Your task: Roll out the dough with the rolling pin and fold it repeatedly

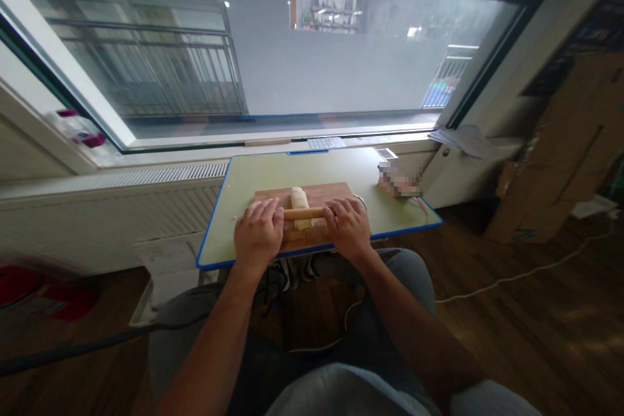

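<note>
A pale strip of dough (299, 198) lies lengthwise on a wooden cutting board (331, 191). Across it sits a wooden rolling pin (305, 214), so that dough shows both beyond the pin and on the near side. My left hand (258, 227) is closed over the pin's left end, and my right hand (348, 224) over its right end. Both palms face down, and the hands hide the two ends of the pin. At the board's right edge, beside my right hand, part of a metal ring handle (361, 201) shows.
The board rests on a small light-green table (219, 234) with a blue rim, above my knees. A blurred-out object (400, 180) lies at the table's right. Behind are a radiator (195, 175) and a large window. Cardboard (560, 149) stands right; a cable (507, 281) crosses the floor.
</note>
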A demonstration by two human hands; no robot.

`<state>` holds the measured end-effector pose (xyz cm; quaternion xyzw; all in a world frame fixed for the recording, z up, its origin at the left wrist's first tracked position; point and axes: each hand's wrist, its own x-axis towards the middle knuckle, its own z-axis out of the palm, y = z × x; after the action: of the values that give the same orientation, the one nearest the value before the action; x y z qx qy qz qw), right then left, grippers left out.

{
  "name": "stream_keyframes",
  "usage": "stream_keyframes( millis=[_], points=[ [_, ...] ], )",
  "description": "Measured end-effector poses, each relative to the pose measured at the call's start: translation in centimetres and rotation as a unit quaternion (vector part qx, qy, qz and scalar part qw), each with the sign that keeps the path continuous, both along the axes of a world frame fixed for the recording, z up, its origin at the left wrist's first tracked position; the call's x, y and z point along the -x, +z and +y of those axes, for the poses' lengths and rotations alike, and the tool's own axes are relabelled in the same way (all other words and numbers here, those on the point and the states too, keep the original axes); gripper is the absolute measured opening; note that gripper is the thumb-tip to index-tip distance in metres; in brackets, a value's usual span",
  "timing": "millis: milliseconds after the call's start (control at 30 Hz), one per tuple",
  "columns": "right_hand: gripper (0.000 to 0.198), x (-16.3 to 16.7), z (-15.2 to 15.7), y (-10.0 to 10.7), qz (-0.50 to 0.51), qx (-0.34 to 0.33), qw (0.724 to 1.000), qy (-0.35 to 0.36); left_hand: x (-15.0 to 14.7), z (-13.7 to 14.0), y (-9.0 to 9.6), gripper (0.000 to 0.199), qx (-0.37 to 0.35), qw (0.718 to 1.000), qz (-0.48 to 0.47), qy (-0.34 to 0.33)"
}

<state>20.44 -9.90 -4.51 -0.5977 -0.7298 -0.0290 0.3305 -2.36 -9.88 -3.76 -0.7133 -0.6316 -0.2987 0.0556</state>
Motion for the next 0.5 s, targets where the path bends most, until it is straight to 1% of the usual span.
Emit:
stream_keyframes(
  millis=[67,133,200,267,333,433,500],
  points=[
    [0.035,0.1,-0.7,-0.6,0.017,-0.025,1.000,-0.007,0.0,-1.0,-0.4,0.057,0.001,1.000,-0.006,-0.003],
    [0.035,0.2,-0.7,-0.6,0.019,-0.030,0.999,-0.013,0.0,-1.2,-0.3,0.056,0.003,1.000,-0.006,-0.004],
    [0.036,0.2,0.2,-0.1,-0.002,-0.009,1.000,-0.002,0.0,-0.5,0.2,0.054,0.004,1.000,0.003,0.002],
    [0.038,0.2,1.4,0.7,-0.030,0.027,0.999,0.011,0.0,0.8,1.1,0.052,0.012,1.000,0.019,0.014],
    [0.038,0.1,2.2,1.4,-0.044,0.053,0.998,0.005,-0.1,2.1,1.8,0.050,0.027,0.999,0.033,0.021],
    [0.036,0.0,2.2,1.4,-0.032,0.052,0.998,-0.016,-0.2,2.7,2.1,0.050,0.037,0.998,0.041,0.019],
    [0.035,0.0,1.2,0.8,-0.013,0.032,0.999,-0.020,-0.2,1.9,1.5,0.051,0.024,0.999,0.036,0.015]
  ],
)
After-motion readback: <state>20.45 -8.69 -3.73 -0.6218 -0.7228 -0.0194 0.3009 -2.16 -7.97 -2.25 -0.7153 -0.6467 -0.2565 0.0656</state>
